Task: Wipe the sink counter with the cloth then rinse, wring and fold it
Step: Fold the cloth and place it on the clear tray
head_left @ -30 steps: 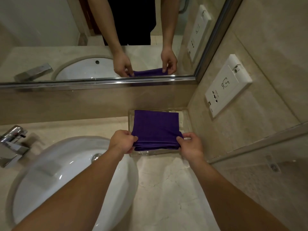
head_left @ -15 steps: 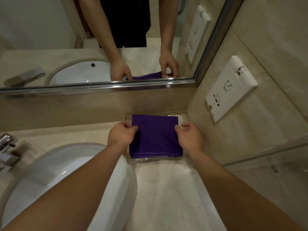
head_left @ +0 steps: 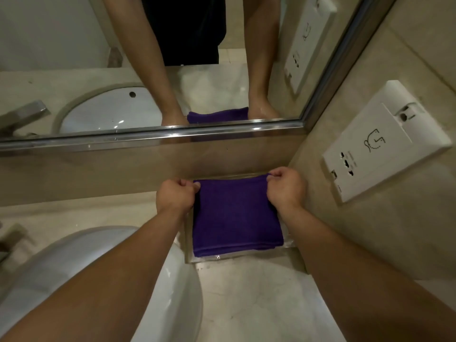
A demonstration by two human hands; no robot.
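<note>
Lying folded in a flat rectangle: one purple cloth (head_left: 234,215), seated in a clear tray (head_left: 222,259) at the back right corner of the marble counter (head_left: 246,304). The tray sits against the backsplash and close to the side wall. The cloth's layered fold edges show at the near end.

Left hand (head_left: 175,197): fingers curled, thumb and fingertips pinching the cloth's far left corner.

Right hand (head_left: 286,187): fingers curled, pinching the far right corner, which rises in a small peak.

Forearms: both reach in from the near edge, the left one crossing above the basin.

White sink basin (head_left: 182,292): rounded, just left of the tray, its rim close beside the tray's near left corner.

Mirror (head_left: 61,45): chrome-framed, above the backsplash. It reflects both hands, the cloth, the basin with its overflow hole, and a chrome tap.

White socket plate (head_left: 385,146): fixed to the right wall above the tray, with a printed symbol and several socket holes.
</note>
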